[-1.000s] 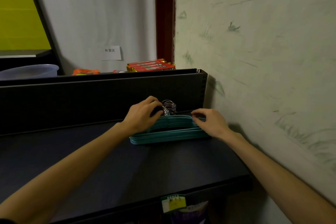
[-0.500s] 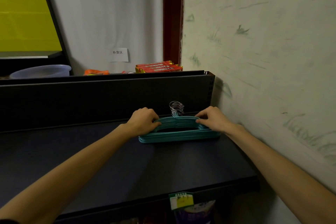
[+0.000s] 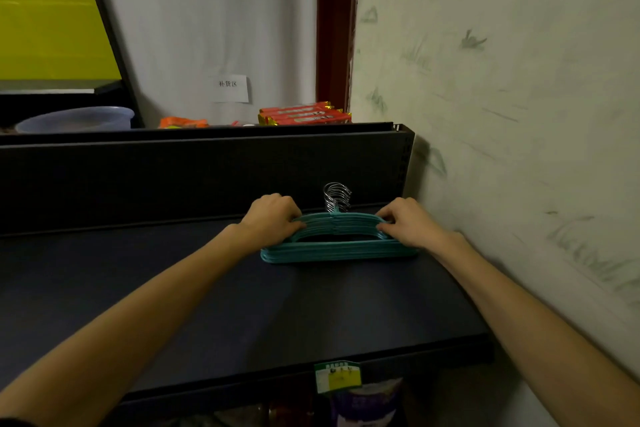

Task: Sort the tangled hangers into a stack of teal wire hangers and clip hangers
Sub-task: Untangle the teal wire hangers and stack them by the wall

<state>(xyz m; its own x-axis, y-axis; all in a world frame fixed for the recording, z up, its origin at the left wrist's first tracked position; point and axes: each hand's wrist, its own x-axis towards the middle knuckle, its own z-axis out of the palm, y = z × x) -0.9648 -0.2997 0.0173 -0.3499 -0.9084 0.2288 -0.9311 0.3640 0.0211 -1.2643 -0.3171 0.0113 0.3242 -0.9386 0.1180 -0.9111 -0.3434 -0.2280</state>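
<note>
- A stack of teal wire hangers (image 3: 337, 246) was seen lying flat on the dark shelf (image 3: 242, 305), toward its back right corner, close to the upright back panel (image 3: 173, 177) and near the wall (image 3: 502, 114) on the right.
- The long axis of the stack ran left to right, roughly parallel to the shelf's back edge; the bunched metal hooks (image 3: 336, 196) stood up at the middle of the far side, pointing toward the back panel.
- The left hand (image 3: 273, 218) was set on the left shoulder of the stack, its fingers curled over the upper wires in a grip; how tightly they were closed underneath could not be told.
- The right hand (image 3: 407, 220) was placed on the right shoulder in mirror fashion, fingertips pinched on the top wires near the right end.
- The stack thus lay between the two hands and slightly nearer the shelf's front edge than the knuckles, each hand being about equally near to its own end.
- No clip hangers could be made out on the shelf.
- It was judged that the teal stack was being squared up, and that any coming move would turn on that left-to-right axis: equal pressure from both ends would be needed, since the stack might otherwise pivot or fan out at the hooks.
</note>
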